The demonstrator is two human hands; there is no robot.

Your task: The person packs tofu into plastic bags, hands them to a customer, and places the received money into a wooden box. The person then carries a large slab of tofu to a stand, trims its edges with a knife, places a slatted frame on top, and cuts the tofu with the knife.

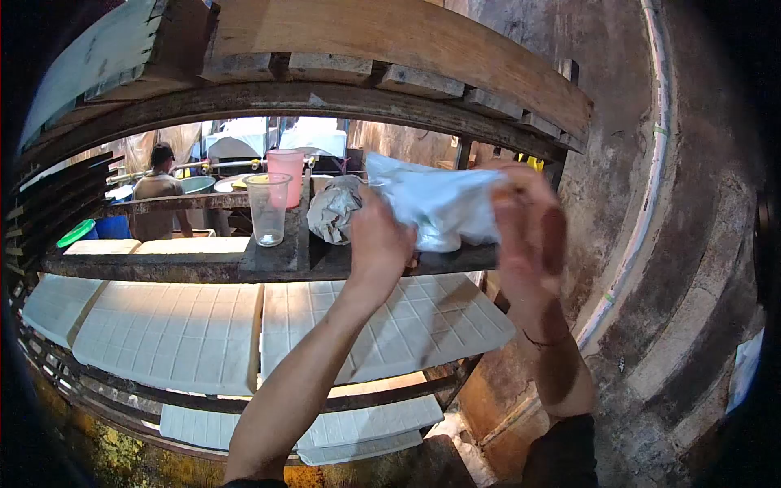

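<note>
A white plastic bag (435, 203) lies over the right part of a dark wooden shelf (195, 268). My left hand (378, 240) is at the bag's left side, its fingers closed and partly hidden by the bag. Blurred by motion, my right hand (533, 224) is at the bag's right end; whether its fingers grip the bag cannot be made out. Crumpled grey paper (333, 210) sits just left of my left hand. Further left stand a clear plastic cup (267, 211) and a pink cup (286, 175).
Lower shelves hold white slabs with grid lines (171, 333). Wooden beams (390, 41) cross above. A rough wall with a pipe (643, 195) is on the right. Beyond the shelf at left are a person (159, 195) and a green-rimmed blue container (77, 233).
</note>
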